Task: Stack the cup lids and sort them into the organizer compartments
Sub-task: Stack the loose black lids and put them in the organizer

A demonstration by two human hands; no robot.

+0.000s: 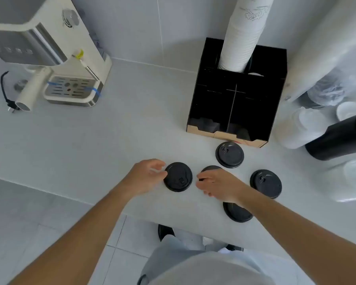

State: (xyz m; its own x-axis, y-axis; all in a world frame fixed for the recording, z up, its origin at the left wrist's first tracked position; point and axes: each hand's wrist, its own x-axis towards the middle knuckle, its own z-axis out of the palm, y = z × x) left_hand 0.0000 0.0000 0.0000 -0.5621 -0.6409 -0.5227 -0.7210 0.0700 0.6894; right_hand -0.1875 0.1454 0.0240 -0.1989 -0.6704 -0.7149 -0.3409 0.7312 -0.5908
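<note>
Lids | five black, flat on counter (pixel 90 140) near organizer (pixel 236 95) | left hand (pixel 144 177) fingers spread, touching leftmost lid (pixel 178 176) | right hand (pixel 218 185) curled over middle lid (pixel 211 168) (grip hidden, cannot tell) | others: far (pixel 229 154), right (pixel 266 183), near (pixel 235 212)

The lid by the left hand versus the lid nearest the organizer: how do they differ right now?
The lid by the left hand has the left hand's fingertips at its rim; the lid nearest the organizer lies untouched. The first lies farther from the black organizer; the second sits just in front of it. Both are black, round, lying flat and unstacked on the counter.
</note>
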